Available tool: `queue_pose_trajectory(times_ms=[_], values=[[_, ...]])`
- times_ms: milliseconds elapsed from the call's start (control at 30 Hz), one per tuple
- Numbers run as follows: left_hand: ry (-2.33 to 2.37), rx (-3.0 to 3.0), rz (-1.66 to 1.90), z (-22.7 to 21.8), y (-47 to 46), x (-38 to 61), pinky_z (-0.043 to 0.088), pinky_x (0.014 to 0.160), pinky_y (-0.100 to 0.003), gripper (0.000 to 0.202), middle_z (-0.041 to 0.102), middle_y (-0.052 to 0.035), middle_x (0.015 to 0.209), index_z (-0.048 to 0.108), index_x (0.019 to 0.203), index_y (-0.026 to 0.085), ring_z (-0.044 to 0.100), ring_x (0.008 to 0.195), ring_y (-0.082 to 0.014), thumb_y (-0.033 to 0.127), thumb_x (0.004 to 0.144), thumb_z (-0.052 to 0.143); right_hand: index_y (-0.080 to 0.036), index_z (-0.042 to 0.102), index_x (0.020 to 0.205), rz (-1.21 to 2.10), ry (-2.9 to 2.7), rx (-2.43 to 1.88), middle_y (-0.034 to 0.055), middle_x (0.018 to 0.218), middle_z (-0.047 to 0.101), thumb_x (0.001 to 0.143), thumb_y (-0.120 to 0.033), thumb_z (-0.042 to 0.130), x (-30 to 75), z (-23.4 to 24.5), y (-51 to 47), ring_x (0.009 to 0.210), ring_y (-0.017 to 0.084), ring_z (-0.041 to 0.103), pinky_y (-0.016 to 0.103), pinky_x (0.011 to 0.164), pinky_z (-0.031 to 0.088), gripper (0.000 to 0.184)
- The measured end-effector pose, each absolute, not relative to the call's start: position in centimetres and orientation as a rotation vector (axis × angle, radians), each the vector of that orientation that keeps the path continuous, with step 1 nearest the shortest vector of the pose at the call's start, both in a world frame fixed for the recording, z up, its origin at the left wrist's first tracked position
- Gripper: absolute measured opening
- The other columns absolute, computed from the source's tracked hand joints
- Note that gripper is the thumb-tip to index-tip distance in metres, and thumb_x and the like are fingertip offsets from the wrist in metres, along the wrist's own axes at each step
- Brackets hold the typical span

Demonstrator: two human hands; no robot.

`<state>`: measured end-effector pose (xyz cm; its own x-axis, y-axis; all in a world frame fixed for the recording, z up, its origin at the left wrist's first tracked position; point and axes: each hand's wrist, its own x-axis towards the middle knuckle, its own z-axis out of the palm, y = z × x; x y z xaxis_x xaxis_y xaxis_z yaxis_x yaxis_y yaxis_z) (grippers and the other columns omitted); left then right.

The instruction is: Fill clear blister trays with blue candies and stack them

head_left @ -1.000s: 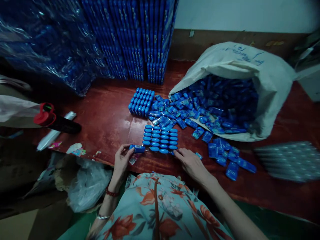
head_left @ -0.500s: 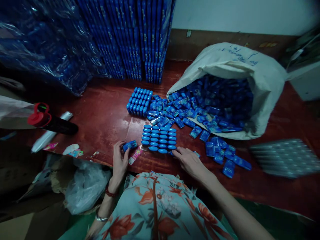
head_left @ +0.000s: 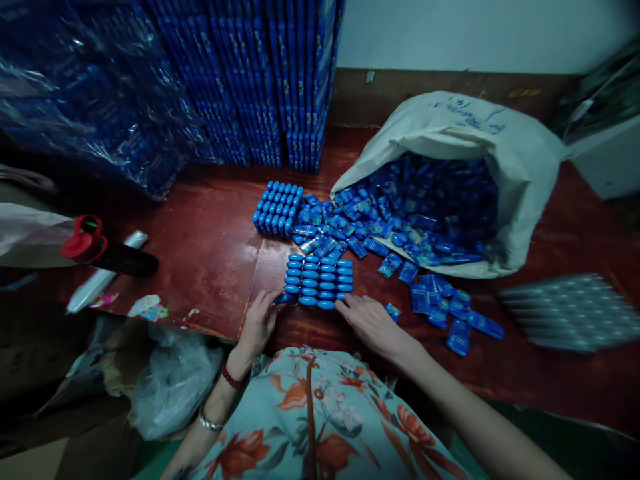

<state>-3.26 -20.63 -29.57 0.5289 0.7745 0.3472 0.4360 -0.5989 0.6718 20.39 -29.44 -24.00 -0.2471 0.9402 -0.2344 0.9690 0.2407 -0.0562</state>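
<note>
Rows of small blue packs stand on end in a tight block (head_left: 319, 280) on the table in front of me. At its front left corner my left hand (head_left: 259, 320) pinches one dark blue pack (head_left: 285, 298), lying close beside the block. My right hand (head_left: 367, 321) is at the front right corner, fingers together and bent against the block; what they may hold is hidden beneath them. Behind stands a second block of blue packs (head_left: 278, 208). Loose blue packets (head_left: 345, 223) lie between it and an open white sack (head_left: 530, 173) full of them.
More blue packets (head_left: 435, 293) lie right of my right hand, and a single one (head_left: 393, 311) nearer. A grey ridged tray (head_left: 575, 312) is at far right. A red-lidded black bottle (head_left: 125, 257) lies left. Tall stacks of blue packages (head_left: 250, 80) rise behind.
My left hand has moved right with the blue pack, from a little apart to the block's front left corner. My right hand has shifted slightly left against the block.
</note>
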Motion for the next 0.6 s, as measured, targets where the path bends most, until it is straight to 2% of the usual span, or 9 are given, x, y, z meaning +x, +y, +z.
queue_pose_trajectory(times_ms=[100,200,333,467,600], values=[[0.876,2.358,0.826,-30.2,-20.5,-3.0,0.052,0.079,-0.027,0.031,0.060,-0.0072,0.100,0.054,0.118,0.022,0.060,0.091,-0.0151,0.015,0.092,0.039,-0.019,0.059,0.109,-0.181,2.385,1.978,0.0079,0.093,0.063,0.087,-0.006,0.041,20.7,-26.0,-30.9,0.079,0.017,0.059,0.029,0.069,0.039,0.031],[0.755,2.484,0.746,-30.2,-20.1,-3.1,0.051,0.077,-0.027,0.035,0.059,-0.0084,0.102,0.052,0.122,0.022,0.058,0.090,-0.0150,0.012,0.093,0.035,-0.018,0.055,0.121,0.042,2.451,2.223,0.0073,0.088,0.065,0.094,-0.023,0.042,20.6,-27.8,-32.2,0.076,0.017,0.059,0.027,0.067,0.039,0.030],[0.597,2.620,0.602,-29.4,-19.4,-3.1,0.051,0.076,-0.031,0.035,0.060,-0.0086,0.098,0.050,0.125,0.021,0.055,0.085,-0.0163,0.015,0.094,0.034,-0.018,0.054,0.123,0.264,2.383,2.613,0.0075,0.091,0.065,0.095,-0.032,0.041,20.4,-28.7,-32.5,0.076,0.016,0.059,0.027,0.070,0.041,0.034],[0.478,2.726,0.553,-28.9,-18.4,-3.1,0.051,0.077,-0.032,0.032,0.061,-0.0102,0.101,0.052,0.121,0.017,0.053,0.088,-0.0183,0.017,0.095,0.034,-0.020,0.047,0.131,0.216,2.319,2.864,0.0106,0.108,0.061,0.096,-0.035,0.034,20.3,-28.1,-30.4,0.097,0.021,0.057,0.032,0.079,0.044,0.040],[0.405,2.750,0.468,-28.8,-17.4,-3.5,0.051,0.083,-0.034,0.035,0.060,-0.0107,0.108,0.050,0.123,0.019,0.054,0.095,-0.0186,0.013,0.093,0.033,-0.021,0.032,0.142,0.030,2.298,2.844,0.0136,0.135,0.046,0.095,-0.041,0.031,19.4,-28.4,-27.8,0.122,0.026,0.043,0.044,0.095,0.039,0.051]])
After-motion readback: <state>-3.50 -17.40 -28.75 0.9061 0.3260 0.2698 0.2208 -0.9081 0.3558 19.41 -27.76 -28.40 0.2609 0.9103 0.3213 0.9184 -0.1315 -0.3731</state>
